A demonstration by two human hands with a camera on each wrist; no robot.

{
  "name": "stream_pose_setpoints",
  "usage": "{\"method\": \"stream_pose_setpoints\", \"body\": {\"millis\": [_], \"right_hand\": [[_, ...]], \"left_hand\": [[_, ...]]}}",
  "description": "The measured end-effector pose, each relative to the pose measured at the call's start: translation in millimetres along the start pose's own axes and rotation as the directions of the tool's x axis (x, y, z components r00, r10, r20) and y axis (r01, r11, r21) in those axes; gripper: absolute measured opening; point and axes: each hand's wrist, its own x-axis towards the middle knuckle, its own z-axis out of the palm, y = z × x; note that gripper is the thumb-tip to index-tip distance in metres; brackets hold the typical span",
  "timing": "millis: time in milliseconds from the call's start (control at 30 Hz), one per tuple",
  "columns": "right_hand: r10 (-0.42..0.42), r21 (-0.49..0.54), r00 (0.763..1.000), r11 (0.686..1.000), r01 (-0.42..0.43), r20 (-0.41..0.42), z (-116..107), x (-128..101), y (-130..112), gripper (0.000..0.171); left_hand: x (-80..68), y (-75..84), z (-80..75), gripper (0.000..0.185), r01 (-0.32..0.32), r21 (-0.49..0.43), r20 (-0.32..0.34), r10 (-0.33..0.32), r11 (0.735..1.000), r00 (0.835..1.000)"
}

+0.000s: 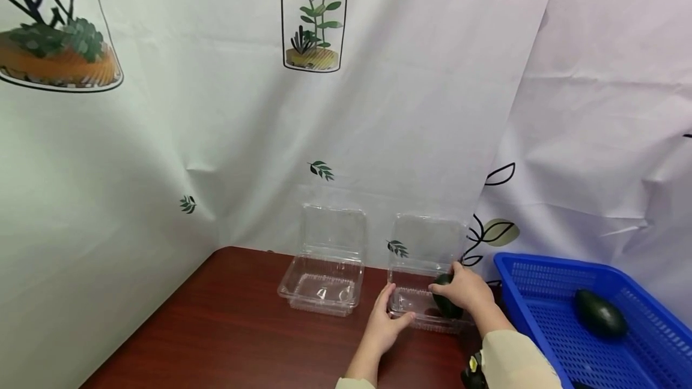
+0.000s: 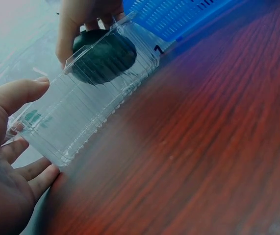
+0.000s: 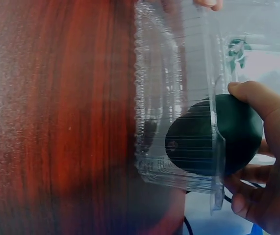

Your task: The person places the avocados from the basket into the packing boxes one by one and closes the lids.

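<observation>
My right hand (image 1: 469,288) grips a dark green avocado (image 1: 447,305), its thumb and fingers spread around the fruit. The avocado is partly inside the right end of a clear plastic clamshell container (image 3: 154,73), seen through its ribbed wall in both wrist views. This container stands with its lid (image 1: 429,239) raised against the wall sheet. At its left front corner, my left hand (image 1: 382,328) holds the container, the thumb by the front rim and the other fingers along the left side.
A second clear clamshell container (image 1: 324,293) stands to the left with its lid up. On the right is a blue plastic basket (image 1: 532,323) holding another avocado (image 1: 600,314). The red-brown wooden table (image 1: 232,317) meets a printed white sheet (image 1: 243,137) behind.
</observation>
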Motion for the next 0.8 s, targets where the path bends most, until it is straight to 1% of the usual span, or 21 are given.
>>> {"method": "stream_pose_setpoints", "body": {"millis": [133, 300, 400, 500, 633, 800], "right_hand": [[-0.004, -0.043, 1.0, 0.999, 0.004, -0.01, 3.0, 0.4, -2.7, 0.079], [0.007, -0.094, 1.0, 0.996, -0.005, 0.014, 6.3, 0.2, -2.0, 0.079], [0.008, -0.121, 1.0, 0.993, -0.005, 0.025, 10.2, -1.2, -0.6, 0.082], [-0.003, -0.134, 1.0, 0.991, 0.006, 0.022, 9.9, -1.8, -1.3, 0.084], [-0.013, -0.149, 1.0, 0.989, 0.015, 0.015, 7.7, -2.2, -2.2, 0.085], [-0.014, -0.193, 1.0, 0.981, 0.015, 0.007, 9.1, -1.9, -2.5, 0.084]], "left_hand": [[0.7, 1.7, -1.0, 0.07, -0.01, -0.004, -0.007, 0.01, 1.0, 1.0], [-1.6, 3.4, -0.3, 0.07, -0.013, -0.008, 0.001, 0.013, 1.0, 1.0], [-3.6, 2.0, 0.1, 0.07, -0.001, -0.005, 0.003, 0.001, 1.0, 1.0], [-2.6, 1.7, 1.1, 0.071, 0.014, 0.005, -0.003, -0.014, 1.0, 1.0], [0.0, 3.4, 2.0, 0.07, 0.035, 0.017, 0.0, -0.035, 0.999, 0.999], [0.5, 4.7, 1.7, 0.069, 0.048, 0.028, -0.005, -0.048, 0.998, 0.999]]}}
